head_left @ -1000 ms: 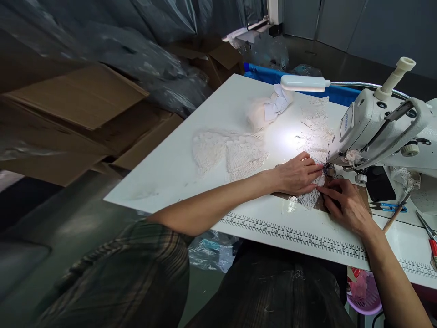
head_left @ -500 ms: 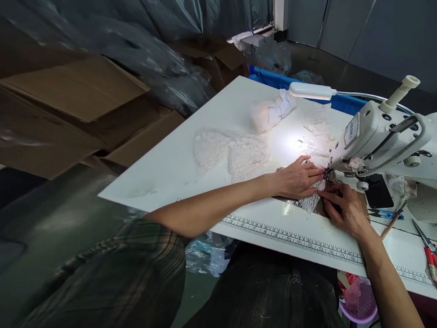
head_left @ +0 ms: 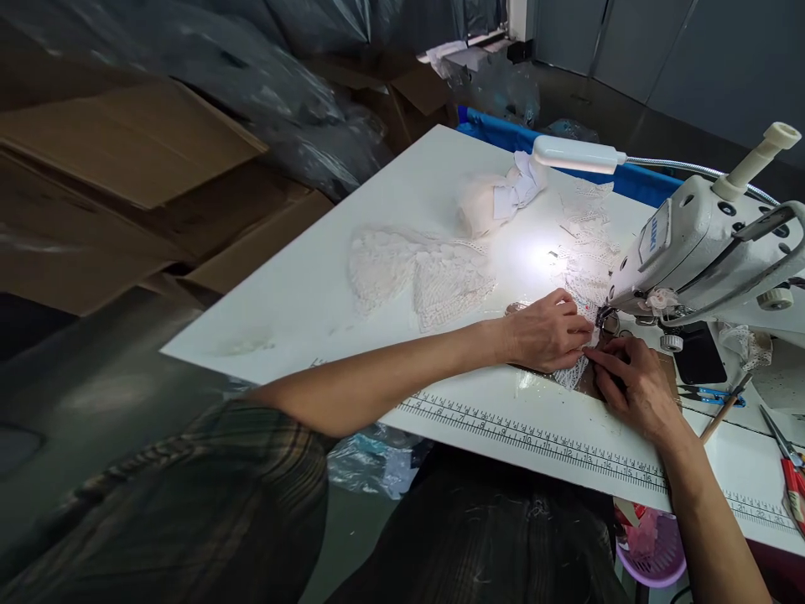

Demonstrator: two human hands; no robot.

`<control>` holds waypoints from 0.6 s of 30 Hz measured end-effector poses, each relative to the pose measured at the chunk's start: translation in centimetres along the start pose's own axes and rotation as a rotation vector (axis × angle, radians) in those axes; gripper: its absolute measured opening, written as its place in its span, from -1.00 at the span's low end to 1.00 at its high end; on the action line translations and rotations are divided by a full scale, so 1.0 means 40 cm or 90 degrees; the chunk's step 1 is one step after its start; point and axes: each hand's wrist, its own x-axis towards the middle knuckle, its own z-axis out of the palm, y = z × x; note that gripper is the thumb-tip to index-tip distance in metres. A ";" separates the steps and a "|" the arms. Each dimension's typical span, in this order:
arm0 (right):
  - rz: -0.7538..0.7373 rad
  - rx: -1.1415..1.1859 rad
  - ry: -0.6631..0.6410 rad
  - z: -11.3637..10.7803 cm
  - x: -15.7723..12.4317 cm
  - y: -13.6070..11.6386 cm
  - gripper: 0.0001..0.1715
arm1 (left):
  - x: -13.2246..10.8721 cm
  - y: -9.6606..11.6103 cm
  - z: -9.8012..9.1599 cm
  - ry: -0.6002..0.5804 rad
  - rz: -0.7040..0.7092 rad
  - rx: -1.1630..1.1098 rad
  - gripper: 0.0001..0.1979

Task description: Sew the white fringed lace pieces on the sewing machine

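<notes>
White lace fabric lies under the needle area of the white sewing machine. My left hand rests on this lace just left of the presser foot, fingers bent and gripping it. On the near side, my right hand pinches the lace edge between thumb and forefinger, close to the left fingertips. More of the lace stretches behind my left hand toward the back of the table. My fingers hide part of the cloth beside the needle.
Lace pieces and a rolled white bundle lie on the table. A lamp hangs over them. At right are a black phone, blue snips and red-handled scissors. Cardboard boxes stand left.
My left fingers, stretched flatter on the lace before, are now bent and drawn in. My right hand stays almost in place. The view has shifted slightly.
</notes>
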 end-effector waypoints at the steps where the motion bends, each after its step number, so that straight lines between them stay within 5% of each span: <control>1: 0.003 -0.004 0.000 0.000 0.000 -0.001 -0.61 | 0.000 0.000 -0.003 -0.015 -0.006 -0.006 -0.71; 18: 0.035 -0.057 0.008 0.005 0.015 -0.009 -0.61 | 0.009 0.015 -0.007 -0.083 -0.106 0.010 -0.61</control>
